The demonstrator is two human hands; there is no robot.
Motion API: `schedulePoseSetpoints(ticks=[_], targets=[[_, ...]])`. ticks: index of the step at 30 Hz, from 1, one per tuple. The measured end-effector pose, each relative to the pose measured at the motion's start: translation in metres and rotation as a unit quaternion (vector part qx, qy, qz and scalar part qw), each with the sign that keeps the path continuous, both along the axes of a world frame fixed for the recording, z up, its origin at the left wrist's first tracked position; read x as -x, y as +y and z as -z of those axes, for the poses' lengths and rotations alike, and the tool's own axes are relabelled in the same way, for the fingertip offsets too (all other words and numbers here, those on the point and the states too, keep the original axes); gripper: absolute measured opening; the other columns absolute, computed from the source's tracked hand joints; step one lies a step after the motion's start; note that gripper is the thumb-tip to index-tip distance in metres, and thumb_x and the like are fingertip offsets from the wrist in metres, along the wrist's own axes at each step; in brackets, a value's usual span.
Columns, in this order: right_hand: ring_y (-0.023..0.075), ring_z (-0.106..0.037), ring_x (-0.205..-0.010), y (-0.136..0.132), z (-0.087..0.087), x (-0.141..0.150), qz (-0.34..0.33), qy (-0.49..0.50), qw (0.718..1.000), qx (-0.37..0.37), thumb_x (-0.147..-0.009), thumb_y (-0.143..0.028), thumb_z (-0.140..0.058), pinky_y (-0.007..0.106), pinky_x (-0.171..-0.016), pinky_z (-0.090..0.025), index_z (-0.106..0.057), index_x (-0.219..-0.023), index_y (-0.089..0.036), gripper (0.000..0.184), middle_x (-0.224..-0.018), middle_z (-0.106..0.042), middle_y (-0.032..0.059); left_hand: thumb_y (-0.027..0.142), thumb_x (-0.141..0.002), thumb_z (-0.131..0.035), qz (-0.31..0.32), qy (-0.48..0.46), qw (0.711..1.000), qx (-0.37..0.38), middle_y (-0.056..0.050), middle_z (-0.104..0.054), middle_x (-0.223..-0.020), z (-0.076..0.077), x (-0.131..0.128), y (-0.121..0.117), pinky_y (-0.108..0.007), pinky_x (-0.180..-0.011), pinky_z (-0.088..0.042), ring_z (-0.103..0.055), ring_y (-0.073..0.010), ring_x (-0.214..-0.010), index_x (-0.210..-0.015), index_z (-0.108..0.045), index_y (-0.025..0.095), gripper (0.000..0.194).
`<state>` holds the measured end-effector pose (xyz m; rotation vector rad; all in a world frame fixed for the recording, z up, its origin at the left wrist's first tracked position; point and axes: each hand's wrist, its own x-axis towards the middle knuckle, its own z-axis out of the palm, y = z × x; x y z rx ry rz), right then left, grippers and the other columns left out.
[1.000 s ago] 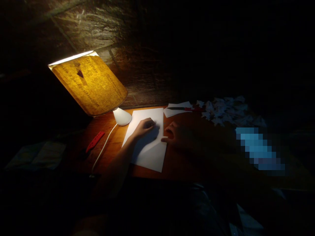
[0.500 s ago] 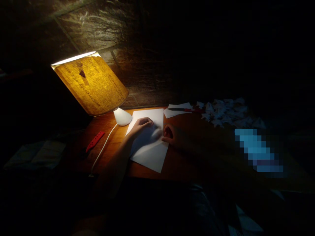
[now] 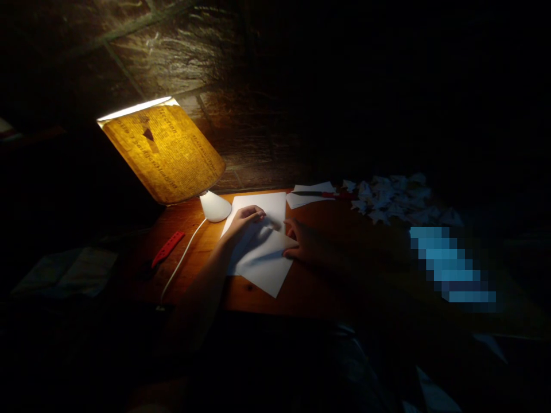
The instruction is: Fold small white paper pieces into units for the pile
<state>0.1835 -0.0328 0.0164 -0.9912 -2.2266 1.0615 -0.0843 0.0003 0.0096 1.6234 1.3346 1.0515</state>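
Note:
A white sheet of paper (image 3: pixel 269 202) lies on the wooden table under the lamp's light. Over its lower part, a second white paper piece (image 3: pixel 269 269) sits askew, its near corner pointing toward me. Whether the two are joined is hidden. My left hand (image 3: pixel 247 219) rests over the paper with its fingers curled in; what they hold, if anything, cannot be made out. At the right edge, my right hand (image 3: pixel 301 241) grips the upper right corner of the askew piece, thumb on the paper. Much of that hand is in shadow.
A lit table lamp (image 3: pixel 215 206) stands behind left, its white cord (image 3: pixel 183 252) running forward. Left of the cord lies a red-handled knife (image 3: pixel 167 248). Behind are small paper sheets (image 3: pixel 307 201) under a dark blade (image 3: pixel 310 194), and several folded paper pieces (image 3: pixel 400 198). A pixelated blue patch (image 3: pixel 447 261) is at right.
The askew paper piece has swung so that its near corner moved left, and the sheet beneath now shows at the lower left. The right hand has shifted slightly; the left stays nearly still.

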Motion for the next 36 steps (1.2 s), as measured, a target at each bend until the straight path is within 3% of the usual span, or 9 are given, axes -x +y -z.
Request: schedulePoseSetpoints(ticks=[5, 9, 12, 18, 25, 29, 32, 36], targets=[[0.0268, -0.070, -0.114, 0.012, 0.007, 0.001, 0.025, 0.081, 0.993, 0.079, -0.074, -0.014, -0.083, 0.041, -0.098, -0.055, -0.060, -0.139, -0.019, 0.069, -0.129, -0.072, 0.0146, 0.057, -0.076, -0.082, -0.018, -0.097, 0.995, 0.033, -0.003, -0.066, -0.079, -0.004, -0.005, -0.003, -0.030, -0.074, -0.052, -0.061, -0.0162, -0.075, -0.079, -0.067, 0.020, 0.040], [0.0240, -0.070, -0.098, 0.021, 0.004, 0.000, 0.038, 0.129, 0.985, 0.111, -0.071, -0.019, -0.083, 0.039, -0.091, -0.056, -0.070, -0.119, -0.016, 0.049, -0.112, -0.076, 0.0083, 0.063, -0.074, -0.085, -0.030, -0.136, 0.990, 0.018, -0.006, -0.069, -0.091, -0.008, -0.008, -0.005, -0.028, -0.082, -0.051, -0.063, -0.0173, -0.086, -0.085, -0.071, 0.018, 0.048], [0.0243, -0.071, -0.097, 0.023, -0.001, -0.002, 0.047, 0.173, 0.973, 0.148, -0.073, -0.021, -0.080, 0.040, -0.090, -0.057, -0.073, -0.110, -0.016, 0.039, -0.109, -0.077, 0.0079, 0.060, -0.068, -0.090, -0.056, -0.178, 0.982, 0.018, -0.006, -0.071, -0.098, -0.007, -0.007, -0.003, -0.027, -0.086, -0.050, -0.064, -0.0192, -0.094, -0.096, -0.073, 0.019, 0.052], [0.0252, -0.072, -0.099, 0.024, -0.009, -0.008, 0.061, 0.229, 0.950, 0.202, -0.072, -0.025, -0.082, 0.040, -0.091, -0.058, -0.075, -0.105, -0.019, 0.033, -0.108, -0.079, 0.0067, 0.055, -0.068, -0.092, -0.037, -0.168, 0.985, 0.018, -0.006, -0.073, -0.098, -0.005, -0.005, -0.001, -0.028, -0.088, -0.049, -0.066, -0.0204, -0.097, -0.091, -0.076, 0.018, 0.047], [0.0233, -0.072, -0.090, 0.022, -0.011, -0.011, 0.047, 0.262, 0.927, 0.263, -0.069, -0.036, -0.087, 0.038, -0.085, -0.057, -0.076, -0.102, -0.018, 0.039, -0.101, -0.079, 0.0064, 0.056, -0.058, -0.094, -0.019, -0.189, 0.981, 0.036, -0.003, -0.071, -0.076, -0.013, -0.005, -0.008, -0.029, -0.072, -0.052, -0.065, -0.0198, -0.074, -0.078, -0.073, 0.018, 0.048], [0.0200, -0.069, -0.081, 0.027, -0.004, -0.007, 0.089, 0.313, 0.902, 0.285, -0.059, -0.040, -0.094, 0.035, -0.077, -0.056, -0.076, -0.094, -0.019, 0.044, -0.091, -0.078, 0.0051, 0.052, -0.050, -0.098, -0.004, -0.182, 0.975, 0.128, -0.006, -0.073, -0.076, -0.014, -0.013, -0.018, -0.032, -0.069, -0.056, -0.071, -0.0256, -0.076, -0.088, -0.076, 0.017, 0.056], [0.0170, -0.064, -0.069, 0.029, -0.002, -0.005, 0.125, 0.351, 0.878, 0.301, -0.057, -0.048, -0.096, 0.032, -0.066, -0.052, -0.072, -0.085, -0.019, 0.047, -0.079, -0.074, 0.0026, 0.046, -0.049, -0.100, 0.009, -0.121, 0.970, 0.209, -0.007, -0.073, -0.074, -0.017, -0.024, -0.027, -0.027, -0.053, -0.050, -0.066, -0.0204, -0.060, -0.095, -0.076, 0.014, 0.061], [0.0173, -0.064, -0.070, 0.025, -0.004, -0.003, 0.126, 0.380, 0.857, 0.325, -0.062, -0.053, -0.096, 0.032, -0.065, -0.053, -0.073, -0.088, -0.019, 0.048, -0.081, -0.074, 0.0039, 0.048, -0.053, -0.099, -0.016, -0.096, 0.975, 0.198, -0.006, -0.073, -0.073, -0.021, -0.036, -0.031, -0.025, -0.046, -0.047, -0.062, -0.0175, -0.054, -0.095, -0.073, 0.014, 0.060]])
